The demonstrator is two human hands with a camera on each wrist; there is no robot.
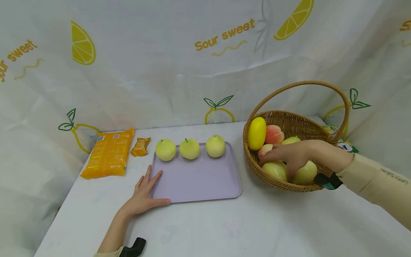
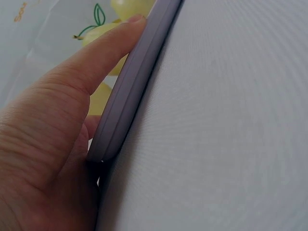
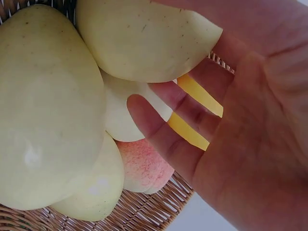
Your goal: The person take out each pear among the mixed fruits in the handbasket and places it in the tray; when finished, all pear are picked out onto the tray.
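Observation:
My left hand [image 1: 143, 198] rests with spread fingers on the left front corner of a lilac tray [image 1: 199, 182]; its thumb [image 2: 103, 53] lies along the tray's front edge. Three pale green pears stand in a row at the tray's back: a left pear [image 1: 166, 150], a middle pear [image 1: 189, 148] and a right pear [image 1: 215, 146]. Inside a wicker basket [image 1: 273, 184], my right hand [image 1: 293, 155] reaches over the fruit. Its fingers [image 3: 166, 137] are extended beside a front pear [image 1: 275, 170], with the thumb between that pear and another pear [image 1: 305, 173].
The basket also holds a smooth yellow oval fruit [image 1: 257, 134] and reddish peaches [image 1: 274, 134]. Its tall handle [image 1: 308, 82] arches above the right hand. Left of the tray lie a large orange packet [image 1: 109, 154] and a small orange wrapped snack [image 1: 140, 146]. Green packaging [image 1: 348, 145] shows behind the basket.

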